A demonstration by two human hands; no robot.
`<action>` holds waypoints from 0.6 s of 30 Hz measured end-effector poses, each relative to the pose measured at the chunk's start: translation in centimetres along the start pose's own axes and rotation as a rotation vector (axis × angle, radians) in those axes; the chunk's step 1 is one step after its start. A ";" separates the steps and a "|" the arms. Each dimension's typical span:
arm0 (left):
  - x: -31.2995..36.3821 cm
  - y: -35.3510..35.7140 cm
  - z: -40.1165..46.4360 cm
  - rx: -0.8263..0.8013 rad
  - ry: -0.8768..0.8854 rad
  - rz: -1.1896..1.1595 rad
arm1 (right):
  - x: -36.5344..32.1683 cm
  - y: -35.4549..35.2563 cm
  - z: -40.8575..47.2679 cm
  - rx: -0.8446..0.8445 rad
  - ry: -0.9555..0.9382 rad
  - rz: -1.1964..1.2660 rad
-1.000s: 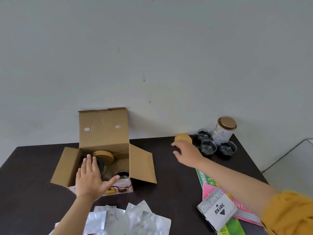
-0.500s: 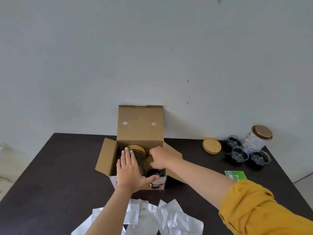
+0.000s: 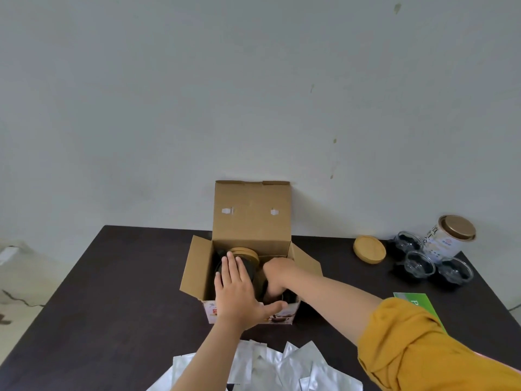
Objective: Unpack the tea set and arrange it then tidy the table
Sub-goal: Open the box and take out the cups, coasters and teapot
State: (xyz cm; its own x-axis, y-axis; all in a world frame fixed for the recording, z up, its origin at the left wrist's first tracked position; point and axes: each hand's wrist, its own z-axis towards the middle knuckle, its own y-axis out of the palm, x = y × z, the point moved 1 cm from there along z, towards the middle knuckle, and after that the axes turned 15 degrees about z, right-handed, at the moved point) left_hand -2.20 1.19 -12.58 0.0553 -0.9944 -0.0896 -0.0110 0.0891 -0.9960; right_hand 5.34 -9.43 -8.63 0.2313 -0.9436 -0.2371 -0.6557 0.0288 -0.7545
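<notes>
An open cardboard box (image 3: 252, 213) stands at the middle of the dark table (image 3: 127, 277), its lid flap upright. Inside, a dark glass teapot with a wooden lid (image 3: 245, 253) shows at the back left. My left hand (image 3: 238, 292) lies flat on the box's front edge, fingers spread over the teapot. My right hand (image 3: 277, 273) reaches down into the box's right half; its fingers are hidden inside, so what they touch cannot be seen. A wooden coaster (image 3: 369, 248) and three small glass cups (image 3: 417, 263) sit at the back right.
A tin with a bronze lid (image 3: 448, 235) stands behind the cups near the wall. Several silver foil pouches (image 3: 282, 365) lie at the near edge. A green leaflet (image 3: 417, 303) lies at the right, partly under my yellow sleeve.
My right hand left the wooden coaster at the back right, swung left to the box and now dips deeper inside it. The left hand stayed on the box. The view shifted left.
</notes>
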 end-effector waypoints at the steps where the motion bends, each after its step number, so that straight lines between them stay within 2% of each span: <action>1: 0.0 0.0 0.0 0.003 0.003 0.001 | 0.2 -0.3 -0.2 0.023 -0.002 0.040; 4: 0.0 0.1 0.0 0.008 0.002 0.001 | 0.5 -1.8 -1.0 0.132 -0.040 0.134; 10: 0.3 0.5 0.2 0.017 -0.016 -0.011 | 2.5 -4.1 -3.2 0.453 -0.114 0.359; 15: 0.4 0.6 0.0 0.034 -0.024 0.031 | 7.2 -3.7 -6.5 0.605 -0.085 0.739; 18: 0.4 0.7 0.0 0.048 -0.032 0.065 | 11.3 -2.8 -8.2 0.655 -0.035 0.814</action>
State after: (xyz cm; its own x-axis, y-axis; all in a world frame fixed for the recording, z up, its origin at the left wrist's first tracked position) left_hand -2.17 0.81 -13.36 0.0878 -0.9842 -0.1536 0.0319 0.1569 -0.9871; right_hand 3.84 -22.84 -4.19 -0.0781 -0.5492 -0.8320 -0.1077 0.8343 -0.5407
